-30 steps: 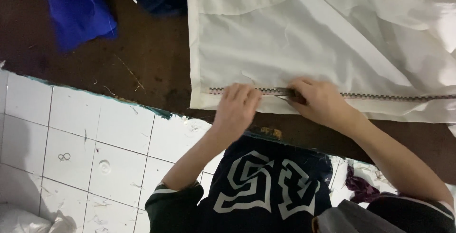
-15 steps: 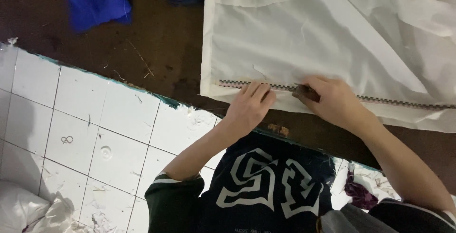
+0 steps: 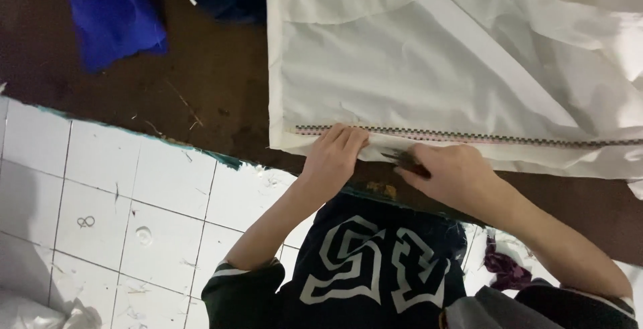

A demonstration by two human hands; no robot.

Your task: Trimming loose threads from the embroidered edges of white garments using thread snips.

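Along the near hem of the white cloth [image 3: 429,81] on the table [image 3: 221,94], left hand [image 3: 333,158] presses flat, fingers together; right hand [image 3: 452,175] grips a small dark tool [image 3: 405,160].

One white cloth [image 3: 429,68] under the fingers [image 3: 341,140], one patterned trim strip [image 3: 509,139] beside them, one small dark tool [image 3: 406,160], one blue cloth [image 3: 110,14] well beyond.
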